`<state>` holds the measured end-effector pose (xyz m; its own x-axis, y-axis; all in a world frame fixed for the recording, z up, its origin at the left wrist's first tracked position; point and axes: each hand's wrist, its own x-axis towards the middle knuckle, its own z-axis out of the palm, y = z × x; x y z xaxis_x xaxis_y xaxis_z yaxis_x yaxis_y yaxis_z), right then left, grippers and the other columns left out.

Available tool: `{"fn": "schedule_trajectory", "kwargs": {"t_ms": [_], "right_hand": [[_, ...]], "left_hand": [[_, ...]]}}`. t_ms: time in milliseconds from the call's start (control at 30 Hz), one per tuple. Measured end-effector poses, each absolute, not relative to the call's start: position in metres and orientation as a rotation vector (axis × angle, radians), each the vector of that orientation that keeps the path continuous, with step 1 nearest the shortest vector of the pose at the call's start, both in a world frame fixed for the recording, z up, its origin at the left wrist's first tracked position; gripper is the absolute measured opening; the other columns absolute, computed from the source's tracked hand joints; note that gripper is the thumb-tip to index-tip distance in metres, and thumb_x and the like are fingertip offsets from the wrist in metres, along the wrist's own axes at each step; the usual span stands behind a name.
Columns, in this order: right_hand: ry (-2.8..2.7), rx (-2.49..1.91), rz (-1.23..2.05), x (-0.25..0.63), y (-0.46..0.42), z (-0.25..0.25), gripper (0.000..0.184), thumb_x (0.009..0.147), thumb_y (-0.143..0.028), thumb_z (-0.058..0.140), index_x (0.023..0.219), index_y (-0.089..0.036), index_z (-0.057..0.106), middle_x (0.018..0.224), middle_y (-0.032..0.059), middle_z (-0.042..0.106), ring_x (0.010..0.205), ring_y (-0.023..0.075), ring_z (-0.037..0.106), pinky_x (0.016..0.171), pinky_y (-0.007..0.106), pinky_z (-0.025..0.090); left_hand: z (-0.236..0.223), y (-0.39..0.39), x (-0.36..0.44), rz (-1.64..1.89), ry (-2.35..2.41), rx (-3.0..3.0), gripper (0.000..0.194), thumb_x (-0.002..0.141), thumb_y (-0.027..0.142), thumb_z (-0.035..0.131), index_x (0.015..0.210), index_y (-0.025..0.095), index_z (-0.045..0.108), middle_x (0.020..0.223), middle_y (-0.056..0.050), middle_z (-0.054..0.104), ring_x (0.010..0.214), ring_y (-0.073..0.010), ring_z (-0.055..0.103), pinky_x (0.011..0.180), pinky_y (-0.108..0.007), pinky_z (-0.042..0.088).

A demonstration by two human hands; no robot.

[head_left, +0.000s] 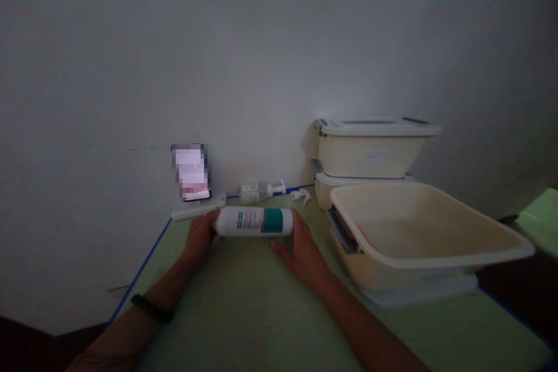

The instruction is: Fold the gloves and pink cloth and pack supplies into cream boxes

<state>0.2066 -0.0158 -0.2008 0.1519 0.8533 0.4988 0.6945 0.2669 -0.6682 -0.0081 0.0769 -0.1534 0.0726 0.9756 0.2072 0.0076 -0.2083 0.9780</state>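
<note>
A white bottle with a teal label [254,221] lies on its side across the green table [244,314]. My left hand [199,236] is curled round its left end. My right hand [303,250] cups its right end, fingers bent against it. Both hands hold the bottle just above or on the table top; I cannot tell which.
A small pump bottle [257,190] and a spray nozzle [301,196] lie by the wall behind. A phone [192,172] leans on a white stand at the left. Stacked cream lidded tubs [370,148] and an open cream basin [418,226] fill the right side.
</note>
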Motion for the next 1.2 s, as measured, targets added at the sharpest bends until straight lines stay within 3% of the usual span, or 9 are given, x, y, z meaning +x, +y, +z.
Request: {"fn": "schedule_trajectory", "kwargs": {"t_ms": [133,233,367,500,633,800,900,1033,1200], "right_hand": [[-1.522,-1.444,0.217,0.209,-0.014,-0.201,0.079,0.072,-0.028,0.06,0.135,-0.019,0.014,0.137,0.0175,0.03,0.126,0.0283,0.031,0.099,0.049,0.03],[-1.499,-1.462,0.236,0.212,-0.014,-0.195,0.078,0.069,-0.026,0.063,0.132,-0.017,0.019,0.137,0.0184,0.03,0.126,0.0281,0.032,0.099,0.047,0.031],[-1.518,-1.524,0.288,0.215,-0.017,-0.184,0.068,0.062,-0.026,0.068,0.12,-0.018,0.032,0.116,0.0128,0.049,0.107,0.0253,0.05,0.086,0.041,0.042],[-1.558,-1.609,0.294,0.212,-0.023,-0.173,0.067,0.054,-0.037,0.073,0.11,-0.017,0.043,0.105,0.01,0.054,0.095,0.0243,0.053,0.079,0.037,0.043],[-1.637,-1.63,0.474,0.202,-0.033,-0.166,0.061,0.062,-0.055,0.064,0.107,-0.016,0.05,0.093,0.009,0.059,0.085,0.023,0.056,0.071,0.034,0.042],[-1.688,-1.526,0.636,0.197,-0.036,-0.167,0.039,0.079,-0.053,0.044,0.093,-0.018,0.055,0.078,0.0044,0.059,0.071,0.0179,0.055,0.064,0.03,0.041],[-1.609,-1.473,0.592,0.195,-0.035,-0.169,0.043,0.075,-0.049,0.052,0.102,-0.016,0.05,0.092,0.0079,0.056,0.083,0.0206,0.054,0.072,0.034,0.044],[-1.716,-1.362,0.422,0.192,-0.035,-0.171,0.079,0.055,-0.037,0.073,0.123,-0.022,0.036,0.122,0.0116,0.037,0.106,0.0261,0.046,0.089,0.042,0.039],[-1.683,-1.41,0.501,0.192,-0.039,-0.17,0.072,0.059,-0.029,0.07,0.122,-0.023,0.036,0.113,0.009,0.046,0.098,0.0242,0.052,0.083,0.04,0.043]], "left_hand": [[-0.156,0.071,0.002,1.245,0.946,1.294,0.031,0.068,0.039,0.059,0.077,0.01,0.068,0.062,-0.004,0.063,0.052,-0.0157,0.054,0.043,-0.023,0.041],[-0.155,0.069,0.004,1.219,0.859,1.221,0.032,0.067,0.037,0.062,0.083,0.011,0.068,0.072,-0.006,0.065,0.06,-0.0168,0.057,0.048,-0.024,0.044],[-0.156,0.073,0.004,1.209,0.741,1.132,0.038,0.061,0.037,0.07,0.09,0.012,0.064,0.082,-0.007,0.065,0.072,-0.0194,0.06,0.063,-0.028,0.048],[-0.156,0.073,0.005,1.165,0.652,1.059,0.043,0.061,0.035,0.071,0.097,0.014,0.059,0.09,-0.007,0.063,0.084,-0.021,0.059,0.076,-0.032,0.047],[-0.153,0.062,0.009,1.096,0.479,0.88,0.051,0.064,0.036,0.069,0.11,0.025,0.05,0.1,-0.003,0.06,0.091,-0.0194,0.057,0.083,-0.034,0.045],[-0.15,0.053,0.015,1.07,0.422,0.862,0.057,0.06,0.026,0.072,0.111,0.025,0.047,0.115,-0.005,0.055,0.106,-0.024,0.051,0.089,-0.039,0.042],[-0.152,0.054,0.019,1.113,0.571,0.858,0.041,0.063,0.026,0.069,0.1,0.018,0.052,0.096,-0.007,0.061,0.091,-0.0227,0.058,0.083,-0.038,0.046],[-0.158,0.058,0.022,1.19,0.674,0.858,0.033,0.068,0.031,0.067,0.091,0.014,0.053,0.079,-0.004,0.062,0.074,-0.0172,0.06,0.074,-0.031,0.049],[-0.158,0.054,0.023,1.259,0.642,0.909,0.056,0.059,0.045,0.072,0.101,0.016,0.049,0.086,-0.006,0.063,0.08,-0.0207,0.061,0.074,-0.033,0.048]]}}
